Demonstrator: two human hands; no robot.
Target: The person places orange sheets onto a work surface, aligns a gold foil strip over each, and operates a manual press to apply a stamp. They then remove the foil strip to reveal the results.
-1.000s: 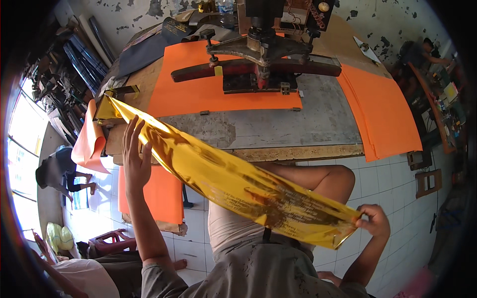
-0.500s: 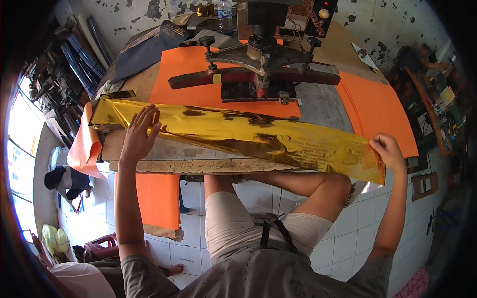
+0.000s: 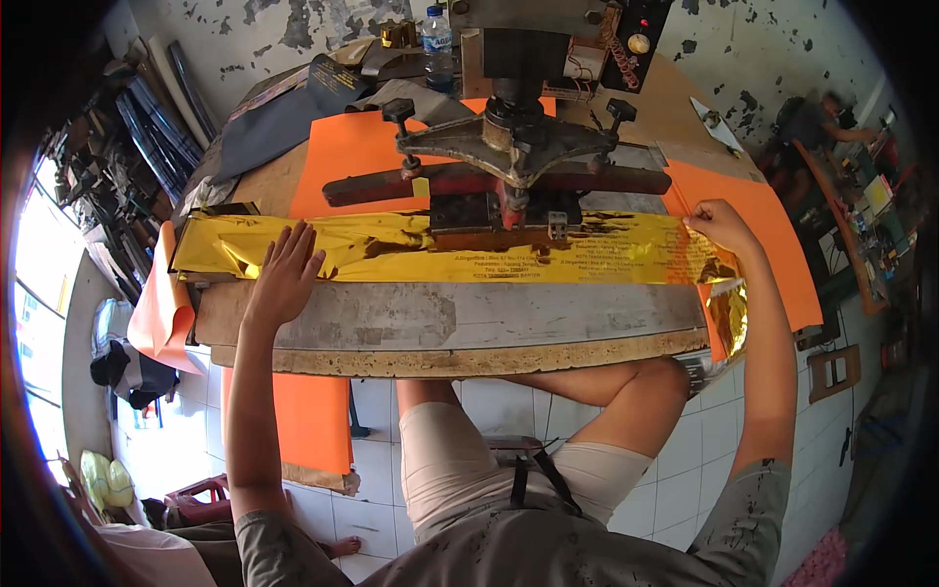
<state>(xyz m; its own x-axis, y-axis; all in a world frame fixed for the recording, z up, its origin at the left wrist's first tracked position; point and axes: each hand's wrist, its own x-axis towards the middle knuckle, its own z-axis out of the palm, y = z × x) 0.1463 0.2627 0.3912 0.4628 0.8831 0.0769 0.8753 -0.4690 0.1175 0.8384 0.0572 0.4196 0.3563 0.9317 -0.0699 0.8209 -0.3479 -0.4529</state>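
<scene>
A long strip of shiny gold foil (image 3: pixel 362 264) stretches across the board, its lower part marked with dark worn patches and printed lines. My left hand (image 3: pixel 287 272) lies flat on its left part with the fingers stretched out, so it is open. At the other end, my right hand (image 3: pixel 726 230) is closed in a pinch on the foil. Beyond that hand the foil's loose tail hangs crumpled over the board's right side. The middle of the strip passes under the head of a dark metal press (image 3: pixel 514 152), which hides part of its upper edge.
Orange sheets (image 3: pixel 337 161) lie behind the press, and more orange sheets (image 3: pixel 773 235) lie to the right. Black sheets (image 3: pixel 269 132) and a water bottle (image 3: pixel 437 54) are at the back. The board's wooden front edge (image 3: pixel 469 362) is above my legs. Another person (image 3: pixel 820 127) sits far right.
The foil's right end has moved away from me with my right hand, so the strip now lies straighter and under the press head. My left hand stays flat on it.
</scene>
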